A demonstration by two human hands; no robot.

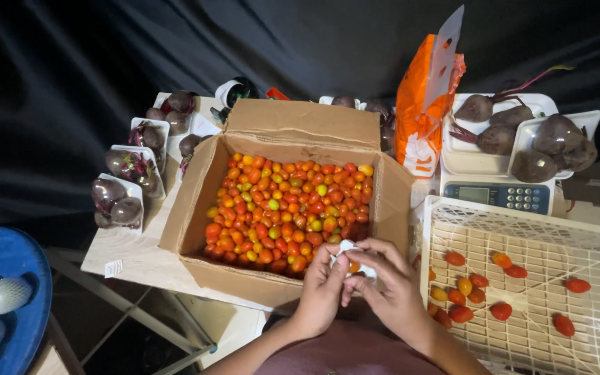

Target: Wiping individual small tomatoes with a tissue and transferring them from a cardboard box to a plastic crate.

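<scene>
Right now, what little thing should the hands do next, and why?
Probably drop the small tomato into the white crate at right. Both hands, left hand and right hand, pinch it with a white scrap over the cardboard box, and similar tomatoes already lie in that crate.

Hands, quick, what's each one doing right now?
Left hand: fingers pinched on a small white piece.
Right hand: fingers closed on the same white piece.

The single head-worn camera looks steeply down and forward from just above the person's hands, close over the cardboard box (286, 208) of small tomatoes, with the white crate (592, 229) at right.
</scene>
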